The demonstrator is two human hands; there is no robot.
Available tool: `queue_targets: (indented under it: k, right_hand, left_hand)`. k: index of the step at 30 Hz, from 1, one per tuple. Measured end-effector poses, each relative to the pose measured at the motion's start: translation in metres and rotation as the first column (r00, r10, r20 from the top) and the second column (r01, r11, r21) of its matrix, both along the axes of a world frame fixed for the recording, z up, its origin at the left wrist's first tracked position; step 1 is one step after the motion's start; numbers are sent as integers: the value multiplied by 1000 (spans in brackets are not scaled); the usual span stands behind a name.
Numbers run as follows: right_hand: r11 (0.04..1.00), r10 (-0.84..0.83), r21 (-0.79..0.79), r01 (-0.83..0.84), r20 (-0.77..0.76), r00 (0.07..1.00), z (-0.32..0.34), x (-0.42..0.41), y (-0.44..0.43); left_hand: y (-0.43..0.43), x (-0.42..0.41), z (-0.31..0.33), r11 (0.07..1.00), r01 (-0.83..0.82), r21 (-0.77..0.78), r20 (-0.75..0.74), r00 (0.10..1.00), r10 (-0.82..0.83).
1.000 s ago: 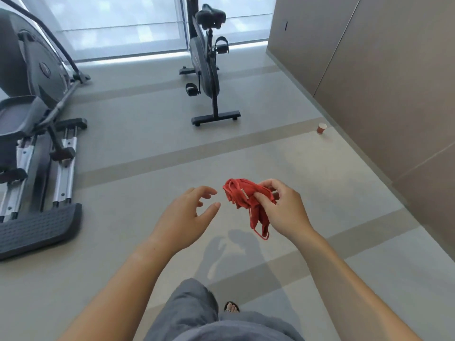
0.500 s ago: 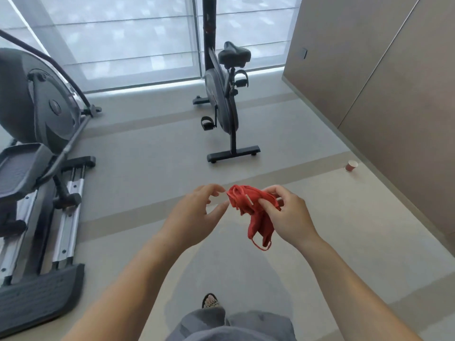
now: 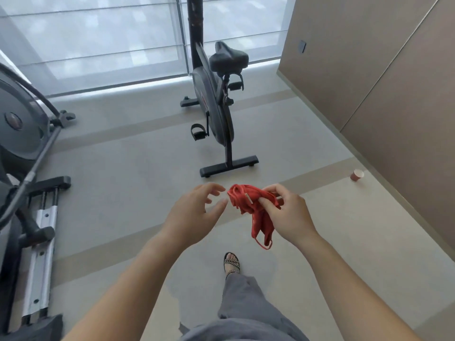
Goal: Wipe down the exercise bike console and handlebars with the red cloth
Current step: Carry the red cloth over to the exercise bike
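**Red cloth bunched in the right hand, bike ahead across open floor**

The right hand pinches a crumpled red fabric cloth between thumb and fingers, held in the air above the floor; a thin looped strip of the cloth hangs below the hand. The left hand holds nothing, its fingers loosely curled and spread, its fingertips just beside the cloth's left edge but not clearly touching it.

The dark grey upright exercise bike stands straight ahead near the window, its black saddle facing the camera and its rear foot bar nearest the hands. Its console and handlebars lie beyond the top edge of the view. Bare pale grey floor lies between the hands and the bike.

A grey elliptical trainer fills the left edge. A tan panelled wall runs along the right, with a small red paper cup lying on the floor near its base. One sandalled foot shows below the hands.
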State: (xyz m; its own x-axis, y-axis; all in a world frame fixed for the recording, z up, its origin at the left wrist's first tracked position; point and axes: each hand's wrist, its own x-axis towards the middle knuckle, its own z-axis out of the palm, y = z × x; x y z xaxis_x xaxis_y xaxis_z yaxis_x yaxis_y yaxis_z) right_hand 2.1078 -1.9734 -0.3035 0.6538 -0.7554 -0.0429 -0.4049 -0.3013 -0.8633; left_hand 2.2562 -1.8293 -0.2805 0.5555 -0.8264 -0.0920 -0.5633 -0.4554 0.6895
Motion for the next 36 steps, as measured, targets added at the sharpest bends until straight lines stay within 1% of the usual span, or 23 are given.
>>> queue_targets:
  k: [6, 10, 14, 16, 20, 23, 30, 33, 36]
  right_hand:
    - [1000, 28, 13, -28, 46, 999, 6, 105, -85]
    - [993, 118, 3, -118, 21, 993, 0, 171, -120]
    - [980, 200, 22, -199, -29, 979, -9, 244, -136]
    - [968, 253, 14, -252, -50, 966, -13, 289, -139]
    - [939, 342, -15, -344, -64, 937, -16, 395, -140]
    - [926, 375, -19, -377, -53, 925, -11, 474, -139]
    - [930, 364, -44, -364, -13, 931, 18, 627, -151]
    - [947, 320, -36, -319, 22, 947, 25, 668, -160]
    - [960, 278, -29, -277, 22, 960, 29, 705, -181]
  left_hand:
    - [-78, 91, 7, 999, -37, 31, 16, 999, 37]
    - [-98, 142, 1, 992, -121, 47, -22, 992, 122]
    - [-97, 198, -5, 976, -201, 83, -53, 977, 205]
    - [-98, 236, -9, 965, -252, 73, -50, 965, 256]
    - [-103, 328, -13, 945, -327, 17, -39, 944, 327]
    - [-103, 405, -10, 937, -349, 15, -38, 936, 349]
    - [-102, 570, 16, 931, -364, 5, 44, 931, 363]
    - [-117, 624, 29, 947, -319, 32, 93, 944, 315]
    - [-145, 673, 40, 966, -258, 0, 97, 962, 256]
